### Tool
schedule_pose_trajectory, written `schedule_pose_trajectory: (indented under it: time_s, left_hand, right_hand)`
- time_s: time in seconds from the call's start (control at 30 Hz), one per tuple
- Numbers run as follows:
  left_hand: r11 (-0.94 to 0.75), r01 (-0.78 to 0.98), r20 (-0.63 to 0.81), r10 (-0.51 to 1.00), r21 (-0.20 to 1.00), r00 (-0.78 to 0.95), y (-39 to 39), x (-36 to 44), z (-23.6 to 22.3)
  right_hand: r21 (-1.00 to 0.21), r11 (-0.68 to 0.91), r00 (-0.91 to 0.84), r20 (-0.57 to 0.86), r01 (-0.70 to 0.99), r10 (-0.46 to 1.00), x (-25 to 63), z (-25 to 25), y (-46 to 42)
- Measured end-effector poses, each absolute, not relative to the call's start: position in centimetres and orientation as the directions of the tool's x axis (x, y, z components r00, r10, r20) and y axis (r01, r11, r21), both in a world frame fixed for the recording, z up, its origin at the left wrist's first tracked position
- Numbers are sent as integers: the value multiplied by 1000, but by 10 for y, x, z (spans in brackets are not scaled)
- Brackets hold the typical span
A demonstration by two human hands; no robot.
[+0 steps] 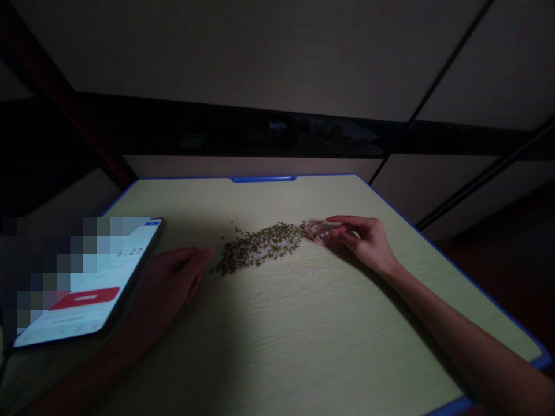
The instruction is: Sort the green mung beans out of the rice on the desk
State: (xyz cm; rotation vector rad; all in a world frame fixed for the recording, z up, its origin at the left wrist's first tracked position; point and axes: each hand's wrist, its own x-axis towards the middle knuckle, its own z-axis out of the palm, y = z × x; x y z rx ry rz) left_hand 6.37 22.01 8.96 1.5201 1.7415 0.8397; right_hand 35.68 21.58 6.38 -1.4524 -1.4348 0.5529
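Observation:
A loose, elongated heap of small green beans mixed with pale, rice-like grains (262,245) lies on the pale wood-grain tabletop (277,335). At its right end is a small, thin, see-through packet with a pinkish print (315,232). My right hand (366,240) has thumb and fingers closing on the packet's right side; a few white spots show by the fingertips. In shadow left of the heap rests my left hand (176,277), its fingers curled and thumb and forefinger together near the beans. Whatever it may hold is hidden.
On the left, a lit phone (87,294) stands tilted beside my left hand. The table has a blue rim with a raised blue grip (264,179) at the far edge. Pale cabinet panels (260,58) rise behind it. A few stray beans and pale crumbs lie around the heap.

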Motion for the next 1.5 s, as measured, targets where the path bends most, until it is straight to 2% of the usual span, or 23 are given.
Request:
schedule_pose_trajectory:
  time_s: [0.2,0.4,0.73,1.33,1.5]
  left_hand:
    - [80,575,-36,996,814,-87,220,62,89]
    - [121,559,-71,991,821,-110,221,63,89]
    - [114,566,-63,992,817,-108,219,63,89]
    - [116,579,-74,993,807,-96,219,63,90]
    - [101,590,-69,995,801,-76,219,63,91]
  right_hand:
    - [-861,194,199,317,470,927,355,65,215]
    - [-843,189,184,319,504,930,354,66,215]
    - [-914,148,178,229,379,957,354,65,213]
    - [-897,170,117,236,409,965,356,65,212]
    - [-917,150,80,192,370,978,359,62,211]
